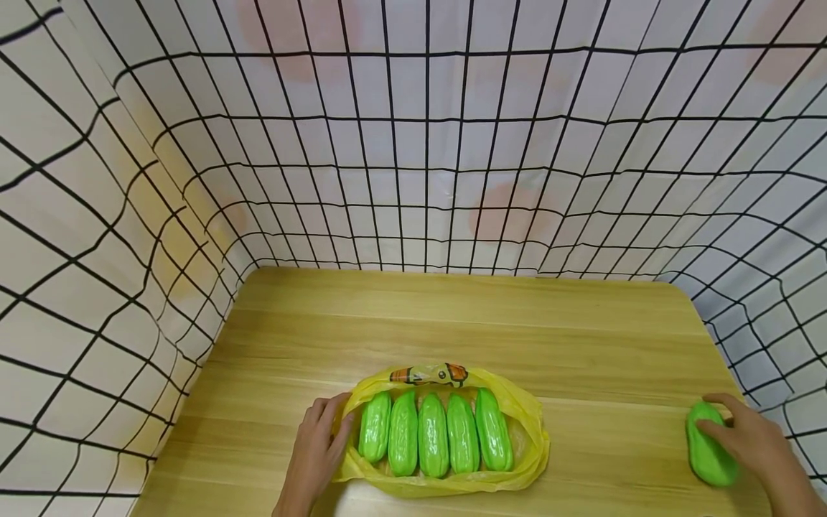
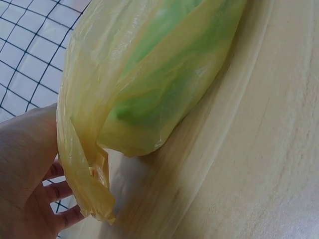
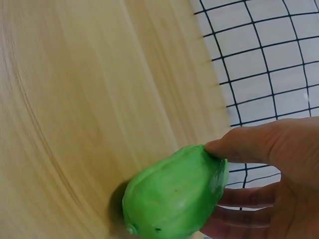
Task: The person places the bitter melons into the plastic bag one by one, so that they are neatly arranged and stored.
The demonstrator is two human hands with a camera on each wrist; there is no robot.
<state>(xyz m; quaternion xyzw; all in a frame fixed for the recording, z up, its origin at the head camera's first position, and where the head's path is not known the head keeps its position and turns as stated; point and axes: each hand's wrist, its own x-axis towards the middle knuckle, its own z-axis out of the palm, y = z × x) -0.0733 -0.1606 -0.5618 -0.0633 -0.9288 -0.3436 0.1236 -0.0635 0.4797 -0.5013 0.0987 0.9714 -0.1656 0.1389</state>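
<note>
A yellow plastic bag [image 1: 533, 424] lies with its mouth spread wide, and several long, glossy green fruits [image 1: 433, 436] sit side by side in it. My left hand [image 1: 316, 445] holds the bag's left edge, thumb along the rim and fingers outside. In the left wrist view a crumpled end of the bag [image 2: 87, 184] hangs by the fingers, with green showing through the plastic. Far to the right, my right hand [image 1: 749, 438] grips another green fruit [image 3: 174, 194], shaped like a papaya, between thumb and fingers. It is close over the table, with its shadow beside it.
The wooden table [image 1: 452, 316] is bordered by white cloth walls [image 1: 400, 143] with a black grid. The right wall [image 1: 775, 337] rises close to my right hand. An orange print [image 1: 429, 374] shows on the bag's far rim.
</note>
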